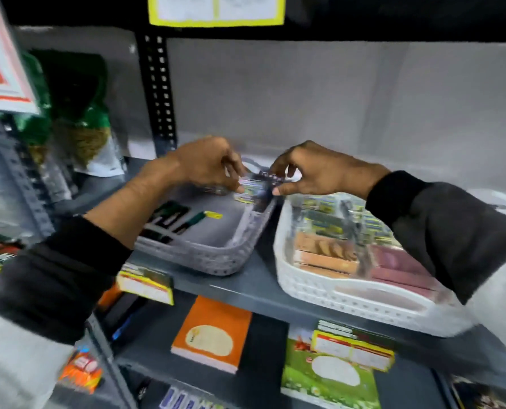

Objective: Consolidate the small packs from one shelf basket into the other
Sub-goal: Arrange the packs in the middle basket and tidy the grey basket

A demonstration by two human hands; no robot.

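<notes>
Two hands (257, 169) pinching packs (253, 187) above grey basket's (216, 261) far corner

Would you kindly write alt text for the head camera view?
Both hands, left hand and right hand, pinch a small shiny pack above the grey basket, beside a white basket already full of packs. Both baskets sit side by side on a dark metal shelf.

We're looking at a shop or stockroom: slotted metal shelving (157, 93), printed price tags (145, 283) clipped to the grey shelf edge (245, 290), yellow-bordered labels (216, 10) up top. Packaged goods sit in a grey basket (216, 261) and a white basket (319, 290); boxed products (213, 335) lie below.
</notes>
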